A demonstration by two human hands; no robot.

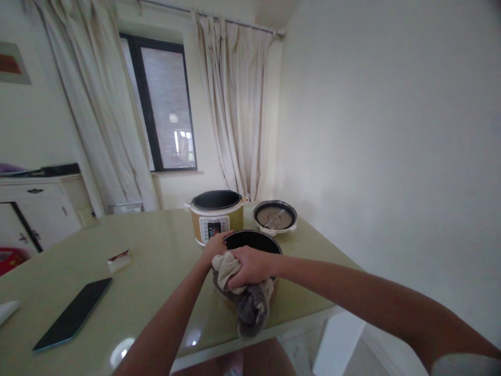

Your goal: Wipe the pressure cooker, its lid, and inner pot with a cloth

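A dark inner pot (256, 239) stands on the table near its front edge. My left hand (216, 248) grips the pot's left rim, with the fingertips just over the edge. In my right hand (252, 265) is a grey and white cloth (253, 308), bunched against the near side of the pot and hanging down in front of it. The cloth hides most of the pot's near wall. Right behind stands a gold and white electric cooker (236, 218) without its lid, its control panel partly behind my left hand. The round lid (275, 215) lies with its inner side up to the right.
On the left of the glossy greenish table (156, 271) lie a dark flat tablet-like slab (74, 313) and a small white packet (118, 261). A white wall runs along the right side. A white chair-like piece (338, 342) is below the front edge.
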